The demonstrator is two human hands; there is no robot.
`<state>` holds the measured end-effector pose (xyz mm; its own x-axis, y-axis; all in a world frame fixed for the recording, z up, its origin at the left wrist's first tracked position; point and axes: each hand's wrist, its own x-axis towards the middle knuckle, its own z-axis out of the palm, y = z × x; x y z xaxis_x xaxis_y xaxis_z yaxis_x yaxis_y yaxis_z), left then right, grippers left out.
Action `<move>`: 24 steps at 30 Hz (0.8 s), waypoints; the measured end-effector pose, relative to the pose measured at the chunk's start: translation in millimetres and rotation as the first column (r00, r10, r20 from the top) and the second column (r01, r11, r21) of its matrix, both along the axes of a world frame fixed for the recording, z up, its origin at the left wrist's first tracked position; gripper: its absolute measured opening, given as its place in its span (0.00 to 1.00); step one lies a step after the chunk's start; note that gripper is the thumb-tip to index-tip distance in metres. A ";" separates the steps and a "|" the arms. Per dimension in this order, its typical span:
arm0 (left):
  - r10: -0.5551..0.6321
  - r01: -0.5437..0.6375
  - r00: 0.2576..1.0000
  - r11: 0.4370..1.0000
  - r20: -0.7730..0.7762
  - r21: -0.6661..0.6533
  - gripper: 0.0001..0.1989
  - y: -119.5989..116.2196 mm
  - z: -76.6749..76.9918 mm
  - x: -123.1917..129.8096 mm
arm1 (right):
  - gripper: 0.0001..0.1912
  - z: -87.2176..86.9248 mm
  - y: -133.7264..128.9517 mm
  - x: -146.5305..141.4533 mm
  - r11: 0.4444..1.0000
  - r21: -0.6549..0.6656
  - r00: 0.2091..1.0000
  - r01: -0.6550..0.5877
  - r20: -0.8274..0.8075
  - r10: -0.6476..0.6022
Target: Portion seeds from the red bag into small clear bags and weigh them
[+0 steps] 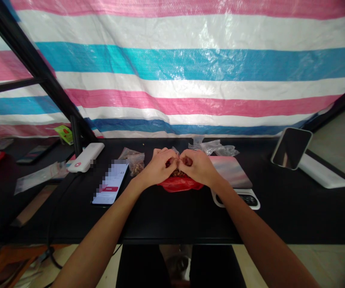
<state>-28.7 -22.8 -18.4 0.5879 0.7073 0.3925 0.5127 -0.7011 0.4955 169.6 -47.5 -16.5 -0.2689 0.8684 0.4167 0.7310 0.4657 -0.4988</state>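
**A:** We're live over the tabletop (172,216), and the left hand (157,168) and right hand (199,167) are meeting at the center, knuckles up!

**B:** Look at those fingers (165,153)! They're pressing together tip to tip and pinching a reddish-brown piece (177,162), though it's mostly hidden, so I can't tell exactly what it is.

**A:** Right beneath them, a heap of brown crumbly food (177,173) is sitting on a red plastic bag (180,185), just under the hands.

**B:** Over on the left side, a clear packet of brown pieces (135,163) is lying just beside a phone with a blurred screen (111,182), and a white power bank (86,157) is sitting farther out.

**A:** And on the right, a flat pink-and-grey case (231,171) is lying beside the right hand, with crumpled clear plastic (213,147) bunching up behind it and a white-cased phone (238,199) poking out in front.

**B:** Out at the far right, a dark-screened phone (291,148) is leaning up on a white box (322,172), while a striped pink, white and blue tarp (172,68) is hanging behind it all!
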 end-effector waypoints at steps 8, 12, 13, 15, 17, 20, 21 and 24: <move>0.074 -0.039 0.990 0.962 -0.123 0.269 0.06 -2.4 2.0 -1.3 | 0.07 5.1 -3.6 1.7 0.984 0.088 0.978 0.156 0.127 -0.166; -0.050 0.065 0.995 0.982 -0.089 0.179 0.06 -3.8 1.7 -0.7 | 0.20 6.9 -1.8 6.1 0.989 -0.016 0.990 0.144 0.011 -0.144; -0.088 0.098 0.993 0.983 -0.074 0.154 0.06 -4.1 1.3 0.0 | 0.21 7.1 -0.7 7.8 0.987 -0.022 0.987 0.161 -0.021 -0.161; -0.165 0.169 0.985 0.978 -0.040 0.124 0.06 -4.6 0.2 1.5 | 0.21 6.7 1.9 11.4 0.980 -0.030 0.976 0.195 -0.097 -0.197; -0.228 0.227 0.974 0.967 -0.007 0.115 0.07 -5.4 -0.7 2.7 | 0.25 5.2 4.5 14.2 0.981 -0.044 0.961 0.191 -0.194 -0.196; -0.192 0.188 0.979 0.980 0.074 0.068 0.11 -7.5 -1.7 3.1 | 0.26 2.5 6.7 14.9 0.994 -0.058 0.935 0.096 -0.337 -0.110; -0.144 0.140 0.983 0.989 0.110 0.040 0.11 -8.2 -2.2 3.0 | 0.26 1.9 6.7 14.1 0.997 -0.062 0.920 0.048 -0.387 -0.068; -0.005 0.018 0.981 0.998 0.196 -0.066 0.14 -8.5 -5.4 3.3 | 0.25 1.8 5.3 10.2 0.994 -0.065 0.863 -0.088 -0.503 0.044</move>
<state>-25.4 -31.3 -23.9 0.5130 0.7294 0.4526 0.3933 -0.6684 0.6314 179.7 -42.3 -14.7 -0.1012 0.8932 0.4381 0.3416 0.4448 -0.8279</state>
